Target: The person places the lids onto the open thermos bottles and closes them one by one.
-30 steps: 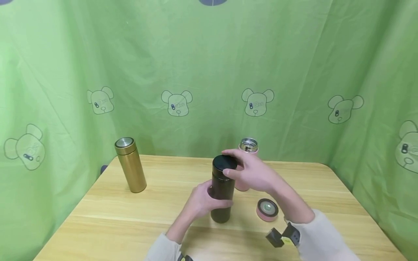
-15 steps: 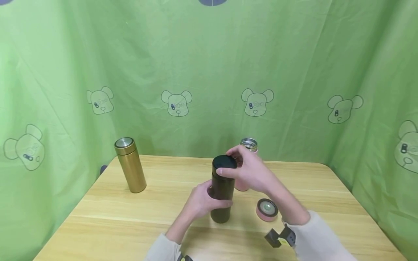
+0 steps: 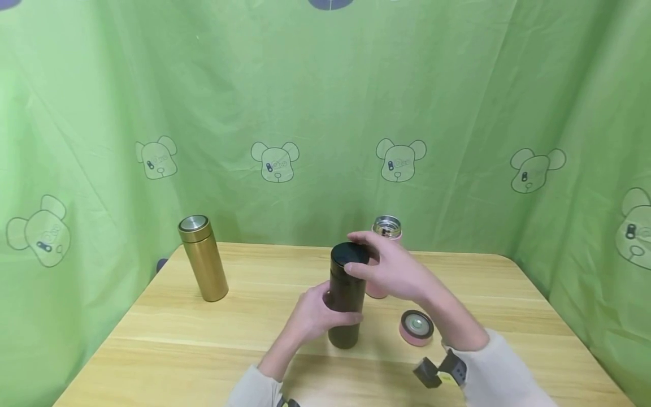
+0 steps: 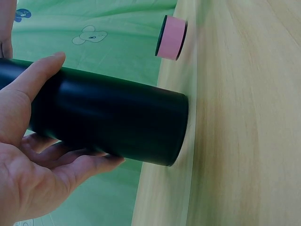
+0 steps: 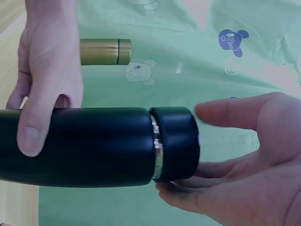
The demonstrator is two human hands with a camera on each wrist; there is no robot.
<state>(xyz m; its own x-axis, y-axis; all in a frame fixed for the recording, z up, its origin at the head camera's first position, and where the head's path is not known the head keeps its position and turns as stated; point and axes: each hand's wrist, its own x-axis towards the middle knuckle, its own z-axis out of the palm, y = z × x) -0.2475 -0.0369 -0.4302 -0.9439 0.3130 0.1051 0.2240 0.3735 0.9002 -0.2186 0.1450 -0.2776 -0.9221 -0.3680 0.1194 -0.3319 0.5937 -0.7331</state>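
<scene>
A tall black thermos bottle stands upright near the middle of the table, its black lid on top. A shiny silver band shows between lid and body in the right wrist view. My left hand grips the body, thumb across the near side and fingers round the other. Up at the lid, my right hand holds the rim between thumb and fingers; part of its fingers is hidden. Behind that hand a pink thermos bottle stands without a lid, its steel mouth showing.
A pink lid lies on the wooden table, right of the black bottle. To the far left stands a gold thermos bottle with its lid on. A green curtain hangs behind the table and along both sides.
My right hand turned at the black lid, its thumb moving left across the rim, then came back to about its earlier pose. My left hand and the other bottles stayed in place.
</scene>
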